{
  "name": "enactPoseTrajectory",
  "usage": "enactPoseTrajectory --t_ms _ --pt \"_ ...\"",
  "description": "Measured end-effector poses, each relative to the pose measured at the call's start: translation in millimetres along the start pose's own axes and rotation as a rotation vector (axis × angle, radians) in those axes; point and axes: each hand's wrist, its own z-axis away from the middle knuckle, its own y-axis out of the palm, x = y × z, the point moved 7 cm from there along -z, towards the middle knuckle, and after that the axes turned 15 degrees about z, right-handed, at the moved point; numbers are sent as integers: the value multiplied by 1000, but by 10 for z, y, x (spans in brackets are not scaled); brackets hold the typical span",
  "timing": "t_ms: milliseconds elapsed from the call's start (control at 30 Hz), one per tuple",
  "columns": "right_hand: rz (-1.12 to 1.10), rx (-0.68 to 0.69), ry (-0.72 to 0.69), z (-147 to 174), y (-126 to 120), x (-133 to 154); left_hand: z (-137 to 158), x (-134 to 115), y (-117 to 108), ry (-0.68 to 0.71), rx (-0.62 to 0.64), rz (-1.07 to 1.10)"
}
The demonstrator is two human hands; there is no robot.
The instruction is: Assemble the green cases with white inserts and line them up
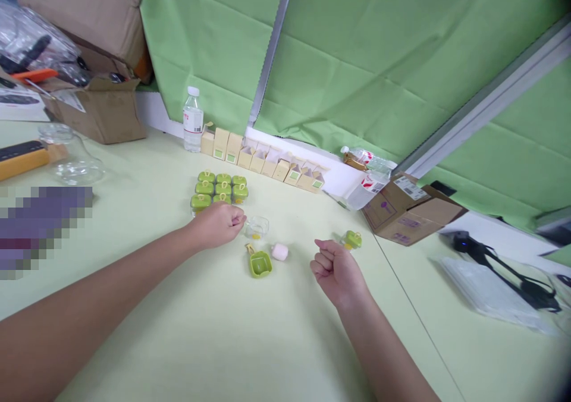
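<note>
My left hand (219, 223) is closed, thumb pressed to the curled fingers, right beside a small clear plastic box (257, 228) with a yellow spot inside. Whether it touches the box or pinches anything I cannot tell. Below that box lies an open green lid-like piece (261, 264) with a yellow loop at its corner. A small pale pink block (279, 251) sits to its right. My right hand (335, 268) is curled into a loose fist over the table, with nothing showing in it. Just behind it is a small green-lidded case (353, 239).
Several green-lidded cases (223, 189) stand in rows behind my left hand. A line of small cardboard boxes (259, 158) runs along the wall beside an upright water bottle (193, 121). At right are a cardboard carton (410, 212) and a black headset (504, 268); a glass jar (74, 155) stands left.
</note>
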Motion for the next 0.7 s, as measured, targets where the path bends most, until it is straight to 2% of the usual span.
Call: enactPoseTrajectory --t_ms 133,233,367,567,633,700 --pt "-47 -30 40 17 7 -26 -1 31 29 -79 48 14" --pt "-55 -28 42 5 12 -46 12 -5 55 -87 99 9" --pt "-71 -13 30 -44 24 -88 17 -59 37 -19 105 -17" --pt "-134 12 32 -80 90 -163 2 -149 -28 75 42 -29" --pt "-148 28 47 -69 107 -181 12 -189 -17 93 68 -26" --pt "-145 36 53 -59 108 -186 40 -222 31 106 150 -3"
